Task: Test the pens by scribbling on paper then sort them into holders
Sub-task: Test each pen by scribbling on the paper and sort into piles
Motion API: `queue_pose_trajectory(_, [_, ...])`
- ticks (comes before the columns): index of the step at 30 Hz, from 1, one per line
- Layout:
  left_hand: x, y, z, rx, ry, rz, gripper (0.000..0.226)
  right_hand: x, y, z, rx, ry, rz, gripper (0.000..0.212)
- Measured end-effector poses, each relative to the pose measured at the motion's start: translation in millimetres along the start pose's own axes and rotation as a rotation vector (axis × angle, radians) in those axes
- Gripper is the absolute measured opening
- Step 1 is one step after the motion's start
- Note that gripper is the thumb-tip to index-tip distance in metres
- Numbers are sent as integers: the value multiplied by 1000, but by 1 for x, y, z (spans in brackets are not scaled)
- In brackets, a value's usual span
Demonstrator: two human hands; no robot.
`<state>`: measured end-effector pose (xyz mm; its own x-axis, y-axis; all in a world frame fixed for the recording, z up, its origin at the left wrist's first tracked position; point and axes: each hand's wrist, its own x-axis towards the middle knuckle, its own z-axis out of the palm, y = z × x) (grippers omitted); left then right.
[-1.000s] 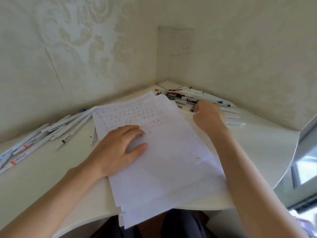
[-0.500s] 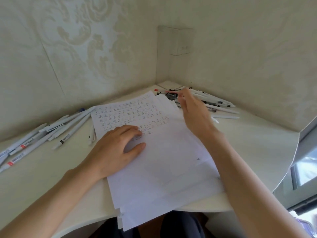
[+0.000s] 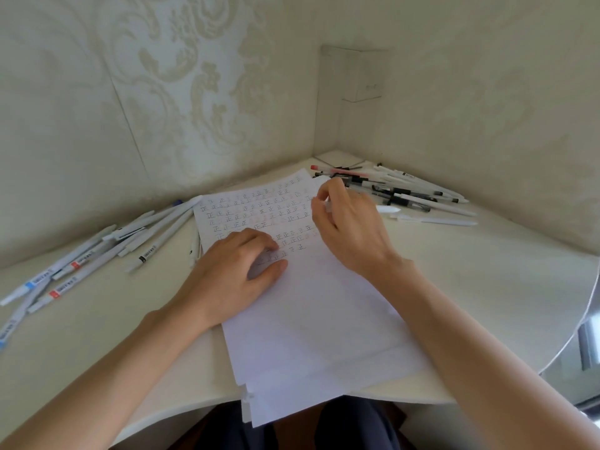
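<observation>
Your left hand (image 3: 233, 274) lies flat and open on the paper (image 3: 311, 306). Your right hand (image 3: 349, 222) pinches a white pen (image 3: 386, 209) near the tabletop's far corner.

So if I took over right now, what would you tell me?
Left hand lies flat, pinning the paper. Right hand holds a white pen by the paper's far right edge.
One pen pile lies left of the paper, another pile in the far right corner.
Done: rows of test marks fill the top of the paper.
Left: test this pen and sort the pens. No holders in view.
</observation>
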<state>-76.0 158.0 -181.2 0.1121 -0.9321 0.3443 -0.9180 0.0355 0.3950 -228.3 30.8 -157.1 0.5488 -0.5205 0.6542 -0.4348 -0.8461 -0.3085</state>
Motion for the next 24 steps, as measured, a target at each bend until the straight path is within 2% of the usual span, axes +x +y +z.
queue_pose_trajectory(3, [1,1,0,14,-10,-4,58,-1,-7,-2,173,-6,-99,42])
queue_pose_trajectory(7, [0,-1,-1,9,-19,-17,59,0,-10,0,203,258,-230,26])
queue_pose_trajectory(9, [-1,-2,-1,13,-25,-25,60,1,-10,-6,319,242,-143,33])
queue_pose_trajectory(10, [-1,-1,-2,15,-27,-29,60,0,-11,-10,377,228,-40,38])
queue_pose_trajectory(13, [-1,0,-3,24,-13,-47,51,1,-14,-15,696,129,439,57])
queue_pose_trajectory(15, [-1,0,-4,21,-1,-61,42,4,-12,-14,838,28,610,57])
queue_pose_trajectory(19, [-1,-1,-2,21,-13,-51,36,3,-5,-4,753,-102,586,17])
queue_pose_trajectory(21, [-1,-1,-2,22,-20,-55,40,0,-5,1,735,-130,571,17])
queue_pose_trajectory(24, [-1,0,-2,1,-62,-4,56,-1,-7,4,808,-185,564,11])
